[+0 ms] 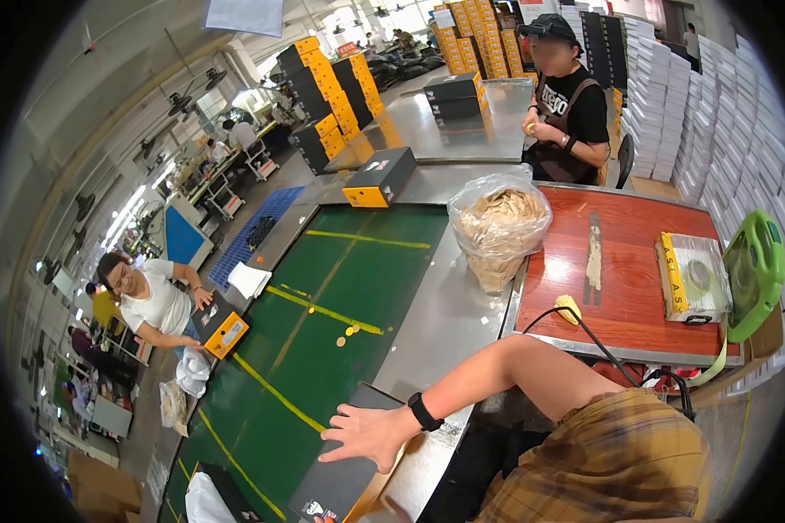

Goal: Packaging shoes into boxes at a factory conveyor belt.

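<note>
Resting one spread hand (368, 433) on one black shoebox (344, 475), green conveyor (340, 288).

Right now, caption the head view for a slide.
Right hand spread flat on a black and orange box at the edge of a green conveyor belt, plastic bag nearby.

A spread right hand (366, 433) rests on a flat black cardboard shoebox (344, 475) at six o'clock, apparently on the green conveyor belt (323, 288).
</note>
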